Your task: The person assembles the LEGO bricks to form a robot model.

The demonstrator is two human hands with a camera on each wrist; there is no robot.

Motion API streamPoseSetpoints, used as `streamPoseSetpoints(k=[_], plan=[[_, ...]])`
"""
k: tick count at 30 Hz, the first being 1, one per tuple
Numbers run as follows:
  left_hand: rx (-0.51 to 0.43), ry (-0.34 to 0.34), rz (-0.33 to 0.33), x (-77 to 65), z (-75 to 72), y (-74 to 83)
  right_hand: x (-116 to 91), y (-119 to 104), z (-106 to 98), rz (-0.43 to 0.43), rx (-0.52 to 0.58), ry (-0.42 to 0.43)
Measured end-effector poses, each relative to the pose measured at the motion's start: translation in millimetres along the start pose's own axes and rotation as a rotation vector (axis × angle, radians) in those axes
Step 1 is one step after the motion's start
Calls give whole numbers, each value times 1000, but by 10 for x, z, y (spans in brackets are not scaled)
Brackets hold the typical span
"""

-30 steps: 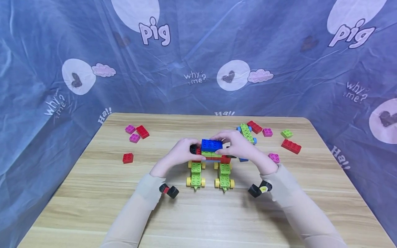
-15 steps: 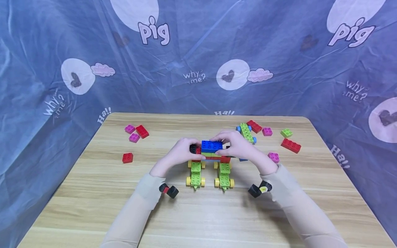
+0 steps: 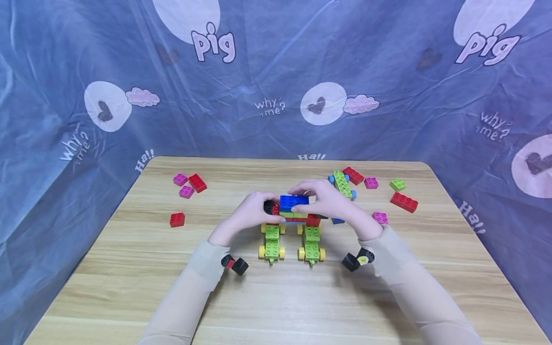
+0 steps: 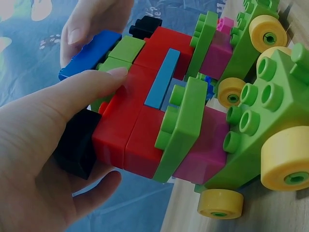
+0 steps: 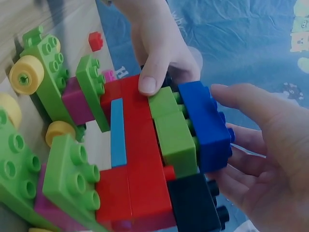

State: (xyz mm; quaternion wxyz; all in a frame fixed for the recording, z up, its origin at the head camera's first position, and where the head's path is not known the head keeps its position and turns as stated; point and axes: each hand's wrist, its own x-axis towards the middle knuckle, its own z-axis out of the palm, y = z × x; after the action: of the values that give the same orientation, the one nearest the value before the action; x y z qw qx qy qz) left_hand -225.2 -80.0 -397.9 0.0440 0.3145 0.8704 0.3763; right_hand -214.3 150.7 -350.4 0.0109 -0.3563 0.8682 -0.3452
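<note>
A built figure of toy bricks stands mid-table, its red bricks [image 5: 140,150] above lime wheeled bases [image 3: 272,247] with yellow wheels. My left hand [image 3: 252,211] grips its left end, thumb on a red brick and fingers round the far side by a black brick [image 4: 79,145]. On top, a blue brick [image 3: 294,203] sits over two lime bricks [image 5: 171,128], with studs showing in a gap between them. My right hand [image 3: 325,201] holds the blue brick, thumb in front and fingers behind. Another black brick [image 5: 195,203] projects at the right end. Some fingertips are hidden.
Pink bricks [image 3: 186,191] and red bricks [image 3: 177,220] lie at the left of the wooden table [image 3: 284,306]. At the back right are a lime base with blue wheels [image 3: 342,184], a long red brick [image 3: 404,202] and a lime brick [image 3: 398,185]. A blue cloth [image 3: 276,62] hangs behind.
My right hand has shifted slightly left, its thumb farther across the front of the blue brick. The blue brick sits slightly lower than a second ago. My left hand stays in place.
</note>
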Motion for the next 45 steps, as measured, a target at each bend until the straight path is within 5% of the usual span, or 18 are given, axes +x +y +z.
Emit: streamPoseSetpoints(k=[14, 45], plan=[[8, 20, -7, 24, 47, -1, 71, -76, 15, 6, -99, -46], [-11, 20, -41, 16, 55, 11, 75, -79, 76, 82, -92, -62]])
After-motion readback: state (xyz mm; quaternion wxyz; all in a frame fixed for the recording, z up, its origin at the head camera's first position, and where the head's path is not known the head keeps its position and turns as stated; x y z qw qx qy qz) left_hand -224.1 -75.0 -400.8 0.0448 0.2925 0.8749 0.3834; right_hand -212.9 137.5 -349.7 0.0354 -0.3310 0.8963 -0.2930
